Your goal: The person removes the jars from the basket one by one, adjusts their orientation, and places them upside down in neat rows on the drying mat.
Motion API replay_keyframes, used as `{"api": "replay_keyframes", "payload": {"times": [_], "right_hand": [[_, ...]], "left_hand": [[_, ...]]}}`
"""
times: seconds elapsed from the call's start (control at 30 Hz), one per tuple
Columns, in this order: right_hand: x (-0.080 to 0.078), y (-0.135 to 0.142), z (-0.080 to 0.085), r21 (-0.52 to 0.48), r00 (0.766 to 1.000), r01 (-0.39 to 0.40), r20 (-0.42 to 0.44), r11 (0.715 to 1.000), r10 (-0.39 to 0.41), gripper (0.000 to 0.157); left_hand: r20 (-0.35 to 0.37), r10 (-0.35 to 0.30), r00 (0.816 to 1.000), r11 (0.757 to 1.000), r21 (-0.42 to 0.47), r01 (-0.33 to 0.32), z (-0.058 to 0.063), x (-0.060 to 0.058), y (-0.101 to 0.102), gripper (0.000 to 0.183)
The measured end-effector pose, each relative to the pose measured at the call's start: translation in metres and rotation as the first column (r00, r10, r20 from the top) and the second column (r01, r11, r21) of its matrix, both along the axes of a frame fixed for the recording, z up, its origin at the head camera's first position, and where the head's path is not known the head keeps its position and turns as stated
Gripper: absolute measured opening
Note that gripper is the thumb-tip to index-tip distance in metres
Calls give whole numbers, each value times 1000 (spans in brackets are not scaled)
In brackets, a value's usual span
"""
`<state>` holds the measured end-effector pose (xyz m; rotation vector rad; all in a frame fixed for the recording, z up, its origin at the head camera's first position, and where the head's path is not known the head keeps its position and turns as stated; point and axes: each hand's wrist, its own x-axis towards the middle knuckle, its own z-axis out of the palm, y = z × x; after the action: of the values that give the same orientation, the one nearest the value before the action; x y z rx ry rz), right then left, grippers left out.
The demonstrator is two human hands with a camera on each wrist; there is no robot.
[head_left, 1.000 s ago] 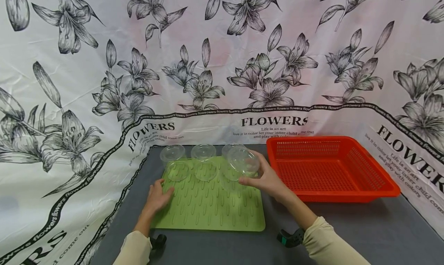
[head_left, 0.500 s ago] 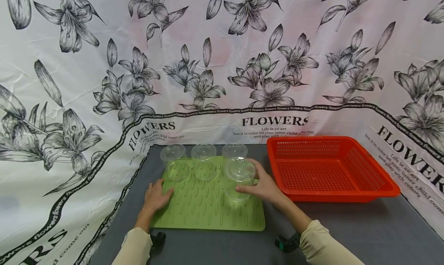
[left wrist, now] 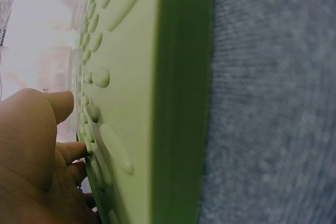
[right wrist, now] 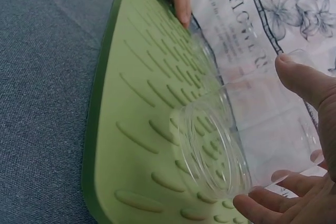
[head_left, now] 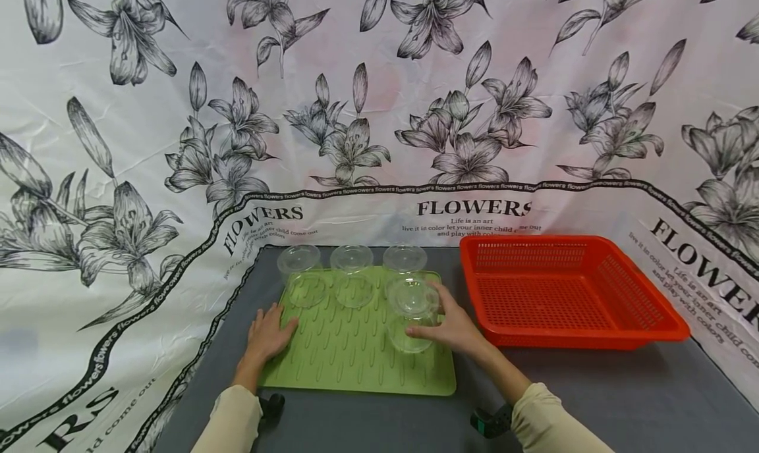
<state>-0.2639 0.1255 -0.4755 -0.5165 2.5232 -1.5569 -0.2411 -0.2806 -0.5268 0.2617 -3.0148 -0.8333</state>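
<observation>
My right hand (head_left: 453, 324) grips a clear plastic jar (head_left: 412, 324), thumb on the near side and fingers round the far side. In the right wrist view the jar (right wrist: 268, 135) has its ringed end down at the green ridged mat (right wrist: 136, 145). Behind it, three similar clear jars stand in a row along the mat's back edge: a left one (head_left: 301, 278), a middle one (head_left: 352, 278) and a right one (head_left: 404, 259). My left hand (head_left: 268, 338) rests on the left edge of the mat (head_left: 356, 367), fingers relaxed, holding nothing.
A red perforated plastic basket (head_left: 486, 338) stands right of the mat on the grey tabletop (head_left: 367, 426). Behind the table hangs a white sheet (head_left: 367, 216) with printed flowers and lettering.
My right hand has brought the jar from beside the back-right jar forward and down to the mat, turning it from tilted to upright. My left hand has stayed in place.
</observation>
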Motion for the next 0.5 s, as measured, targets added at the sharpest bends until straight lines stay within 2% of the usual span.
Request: {"api": "replay_keyframes", "payload": {"times": [0.5], "right_hand": [[0, -1, -5, 32, 1000, 10, 14, 999, -11, 109]], "left_hand": [[14, -7, 1000, 1000, 25, 6, -2, 1, 0, 70]]}}
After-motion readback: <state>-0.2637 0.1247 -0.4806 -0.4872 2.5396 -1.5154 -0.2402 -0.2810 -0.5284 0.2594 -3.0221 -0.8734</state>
